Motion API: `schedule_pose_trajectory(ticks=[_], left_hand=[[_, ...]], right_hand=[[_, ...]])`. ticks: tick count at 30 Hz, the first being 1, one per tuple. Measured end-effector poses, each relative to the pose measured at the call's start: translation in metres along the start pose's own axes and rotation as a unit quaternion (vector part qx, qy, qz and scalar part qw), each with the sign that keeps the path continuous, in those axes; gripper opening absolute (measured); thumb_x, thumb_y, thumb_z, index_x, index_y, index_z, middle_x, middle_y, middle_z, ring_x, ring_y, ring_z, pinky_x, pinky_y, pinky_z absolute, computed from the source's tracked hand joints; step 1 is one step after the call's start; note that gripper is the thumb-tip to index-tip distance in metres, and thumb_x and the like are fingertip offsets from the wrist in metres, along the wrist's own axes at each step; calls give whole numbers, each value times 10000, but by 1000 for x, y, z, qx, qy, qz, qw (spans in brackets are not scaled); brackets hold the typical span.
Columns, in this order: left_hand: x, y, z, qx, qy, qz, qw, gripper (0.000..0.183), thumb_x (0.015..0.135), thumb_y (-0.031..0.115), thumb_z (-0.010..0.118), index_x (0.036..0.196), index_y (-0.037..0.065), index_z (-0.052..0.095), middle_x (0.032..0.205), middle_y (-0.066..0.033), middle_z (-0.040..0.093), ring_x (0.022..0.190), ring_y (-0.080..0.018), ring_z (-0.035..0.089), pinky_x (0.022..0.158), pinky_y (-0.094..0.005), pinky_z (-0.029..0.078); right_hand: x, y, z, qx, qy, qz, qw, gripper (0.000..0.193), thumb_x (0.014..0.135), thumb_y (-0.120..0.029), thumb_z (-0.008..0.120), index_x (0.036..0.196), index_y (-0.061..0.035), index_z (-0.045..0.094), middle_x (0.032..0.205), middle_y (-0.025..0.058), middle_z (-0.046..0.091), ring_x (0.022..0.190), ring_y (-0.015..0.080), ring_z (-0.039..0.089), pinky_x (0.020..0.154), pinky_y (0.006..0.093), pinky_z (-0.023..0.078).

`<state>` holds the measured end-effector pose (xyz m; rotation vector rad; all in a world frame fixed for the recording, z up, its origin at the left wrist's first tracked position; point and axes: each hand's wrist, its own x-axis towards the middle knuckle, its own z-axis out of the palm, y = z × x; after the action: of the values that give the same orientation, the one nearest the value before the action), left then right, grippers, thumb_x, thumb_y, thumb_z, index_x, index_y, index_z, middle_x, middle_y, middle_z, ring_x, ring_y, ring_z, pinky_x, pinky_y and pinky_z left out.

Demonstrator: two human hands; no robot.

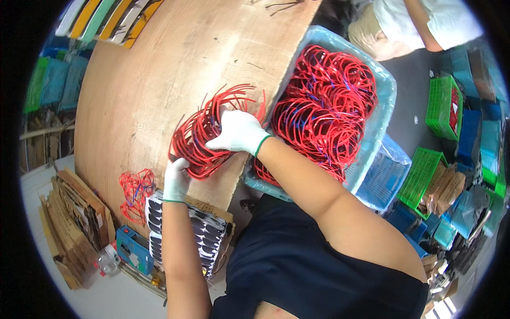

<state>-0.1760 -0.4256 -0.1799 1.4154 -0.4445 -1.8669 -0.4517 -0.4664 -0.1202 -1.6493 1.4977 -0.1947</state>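
A loose, curled bundle of red wires, with darker strands among them, lies on the wooden table near its right edge. My right hand, in a white glove with a green cuff, grips the bundle from the right, thumb toward me and fingers partly hidden among the wires. At the bundle's near left end, my left hand, gloved the same way, pinches the wires with its fingertips. Beside the table on the right stands a light blue crate lined with clear plastic, heaped with similar red wire coils that carry blue bits.
A small tangle of red wires hangs at the table's left edge. Close to my left forearm is a box with black pieces. Yellow, white and green trays sit far left. Another person is beyond the crate; green crates stand right.
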Motion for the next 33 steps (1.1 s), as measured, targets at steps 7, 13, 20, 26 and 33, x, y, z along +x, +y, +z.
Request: schedule_pose_trajectory(ticks=[7,13,20,26,33], left_hand=[[2,32,94,132,-80,27,988,660,702,8,487,1361,-21,510,1242,-139,650,1137,-266,647,994,-416,534],[22,19,205,251,-150,3,956,666,724,17,560,1387,45,498,1187,-70,632,953,-151,626,817,-296,546],[72,2,385,500,-359,39,787,787,678,4,670,1430,-49,445,1028,-100,677,809,-134,637,689,-270,516],[109,-87,560,716,-431,193,514,957,649,236,730,1479,-84,376,1295,-287,589,1218,-353,586,1022,-389,474],[119,-168,464,597,-421,441,521,666,839,272,724,1393,-17,494,1397,-297,502,1292,-434,506,1103,-465,420]], right_hand=[[-61,29,-63,46,82,69,993,702,708,-631,728,837,59,712,785,223,703,757,363,713,708,436,572],[-133,103,-72,176,288,106,935,595,739,-378,841,1176,-37,625,1030,168,729,939,306,721,828,384,561],[-192,156,-28,529,555,45,640,492,811,0,752,1274,-10,584,1137,55,683,985,155,662,897,327,538],[-177,241,-5,696,615,129,348,413,900,-57,661,1301,-6,579,1101,72,672,953,195,646,865,321,515],[-217,289,-8,520,462,371,615,664,898,-534,656,1105,96,635,1081,226,699,1076,320,653,946,405,471]])
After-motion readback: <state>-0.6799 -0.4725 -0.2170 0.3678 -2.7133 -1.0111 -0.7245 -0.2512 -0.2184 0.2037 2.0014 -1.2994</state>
